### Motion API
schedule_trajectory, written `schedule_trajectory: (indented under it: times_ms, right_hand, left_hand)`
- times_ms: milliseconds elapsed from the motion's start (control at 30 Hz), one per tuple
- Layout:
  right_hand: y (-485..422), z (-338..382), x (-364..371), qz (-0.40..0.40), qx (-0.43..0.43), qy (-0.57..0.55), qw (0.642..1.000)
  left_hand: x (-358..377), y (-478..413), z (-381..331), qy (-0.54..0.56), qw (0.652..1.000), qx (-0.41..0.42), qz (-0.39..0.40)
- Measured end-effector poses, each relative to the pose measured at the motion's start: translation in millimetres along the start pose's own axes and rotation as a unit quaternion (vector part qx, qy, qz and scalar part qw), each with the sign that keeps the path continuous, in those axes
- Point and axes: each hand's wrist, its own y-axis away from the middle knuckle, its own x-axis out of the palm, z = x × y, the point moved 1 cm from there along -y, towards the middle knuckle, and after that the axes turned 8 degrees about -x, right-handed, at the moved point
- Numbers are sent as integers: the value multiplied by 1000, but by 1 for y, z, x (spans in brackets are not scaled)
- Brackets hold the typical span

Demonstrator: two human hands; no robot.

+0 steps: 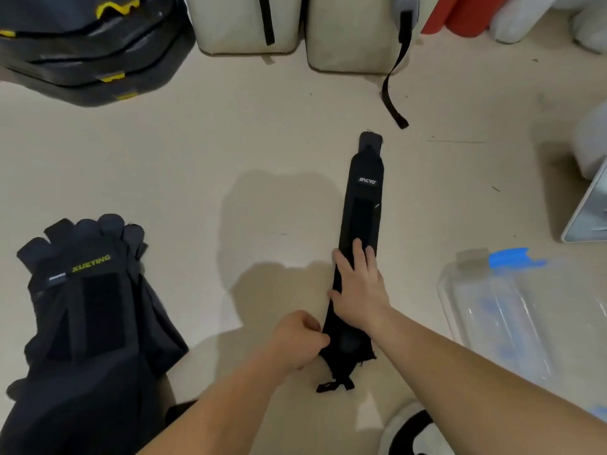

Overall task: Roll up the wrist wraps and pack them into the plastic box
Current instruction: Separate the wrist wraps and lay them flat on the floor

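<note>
**One black wrist wrap stretched flat on the floor, both hands on it**

A single black wrist wrap (361, 208) lies lengthwise on a beige floor (230, 142), running away from the viewer. A small white label near its far end seems to read "INCYO", though the letters are blurred. The right hand (358, 290) lies flat on the middle of the wrap, fingers straight and pressing it down. The left hand (300, 339) is curled, pinching the wrap's left edge near its closer end, where a thin loop (335, 385) trails out.

To the right, near the right forearm, sits one clear plastic box (512, 323) with a blue latch (512, 257); blue shapes show through its walls.

At the left is a fanned pile of several dark wraps (92, 290), the top one printed "XUEYING" in yellow-green. At the far edge stand two cream bags (246, 24), a black strap (392, 90) hanging from the right-hand one, beside a stack of black gear with yellow marks (82, 50).
</note>
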Motion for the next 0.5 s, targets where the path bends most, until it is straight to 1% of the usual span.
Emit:
schedule_trajectory:
  times_ms: [67, 200, 300, 433, 467, 500]
  right_hand:
    - [4, -15, -2, -3, -14, 17, 1000]
    - [9, -41, -13, -14, 52, 0, 999]
    - [12, -43, -14, 5, 86, -5, 996]
    - [12, -28, -19, 29, 132, -19, 991]
    - [12, -19, -22, 15, 138, -25, 990]
    - [12, -7, -25, -6, 126, -18, 992]
  left_hand:
    - [-4, -1, -1, 7, 1000, 7, -14]
    - [-11, -5, -4, 35, 998, 28, -40]
    - [-14, -3, -7, 36, 998, 36, -49]
    - [-24, 9, -4, -9, 998, 43, -49]
    - [-30, 14, -2, -37, 997, 47, -48]
    - [-38, 19, 0, -73, 995, 54, -51]
